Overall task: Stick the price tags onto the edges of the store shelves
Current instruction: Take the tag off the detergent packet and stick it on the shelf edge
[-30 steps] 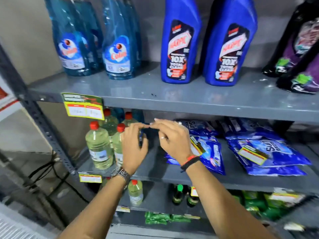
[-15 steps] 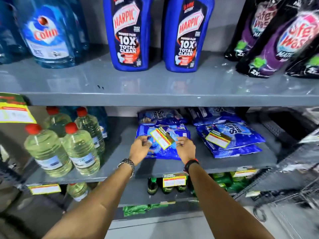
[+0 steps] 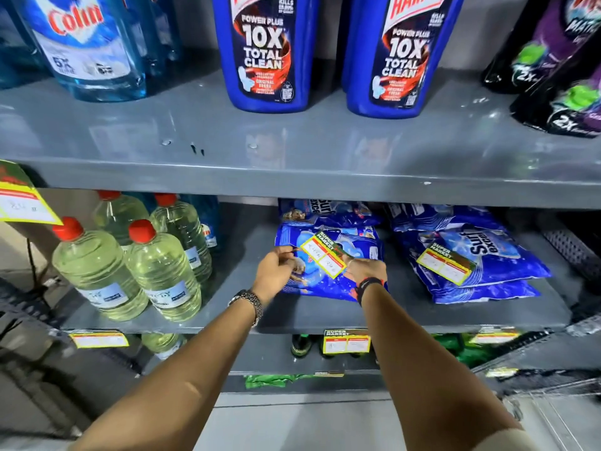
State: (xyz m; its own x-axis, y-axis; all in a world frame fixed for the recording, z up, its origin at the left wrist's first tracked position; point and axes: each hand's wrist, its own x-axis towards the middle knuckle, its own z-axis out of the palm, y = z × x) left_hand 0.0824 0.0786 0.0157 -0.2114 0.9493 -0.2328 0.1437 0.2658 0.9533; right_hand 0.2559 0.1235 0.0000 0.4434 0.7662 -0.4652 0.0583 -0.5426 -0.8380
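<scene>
Middle shelf [image 3: 227,320]: clear bottles [image 3: 130,271] stand left of the blue packets [image 3: 328,255]; a second packet stack [image 3: 471,258] lies right, bearing its own tag [image 3: 444,263]. Price tag [image 3: 323,254] sits over the packets, long axis slanting down to the right, print upward. Left hand [image 3: 276,271] pinches near its left end; right hand [image 3: 366,270] grips its lower right end.

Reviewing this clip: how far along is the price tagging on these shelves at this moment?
Done: tags already sit on the middle shelf's edge, one at left, one at centre, one at right. In hand: the left hand and right hand hold a tag over the blue detergent packs. Left: a loose tag lies on the neighbouring packs, and the upper shelf's edge is bare below the blue bottles.
</scene>
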